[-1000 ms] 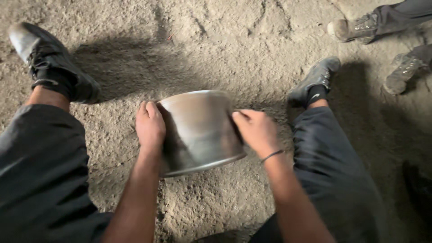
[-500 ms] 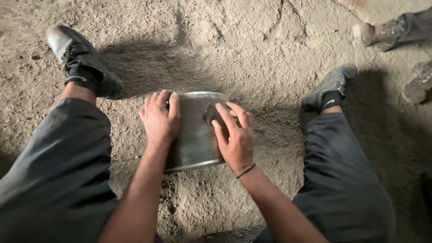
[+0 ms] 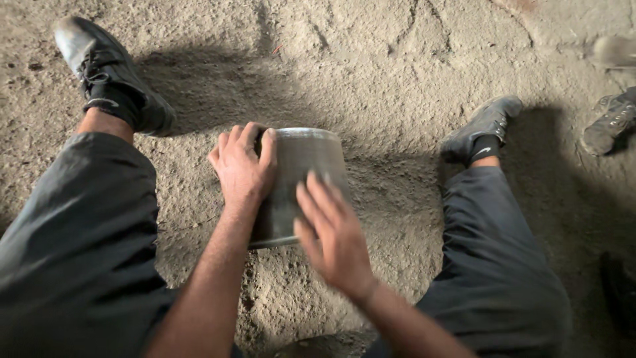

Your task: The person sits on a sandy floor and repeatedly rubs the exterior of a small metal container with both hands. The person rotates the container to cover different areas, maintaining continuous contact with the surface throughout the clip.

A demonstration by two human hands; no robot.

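Observation:
A grey metal bucket (image 3: 306, 166) stands upside down on the sandy ground between my legs, wider at its lower rim. My left hand (image 3: 242, 166) grips its left side, fingers curled over the top edge. My right hand (image 3: 331, 232) is blurred, fingers spread flat, lying against or just above the bucket's near right side; I cannot tell whether it touches.
My legs in dark grey trousers stretch out on both sides, with a black shoe (image 3: 112, 73) at the upper left and a grey shoe (image 3: 483, 126) at the right. Another person's dusty shoes (image 3: 613, 122) show at the far right edge. Loose sand (image 3: 371, 59) covers the ground.
My right hand has come off the bucket's right side, crossed its top and dropped to the near side. My left hand has shifted higher on the left wall.

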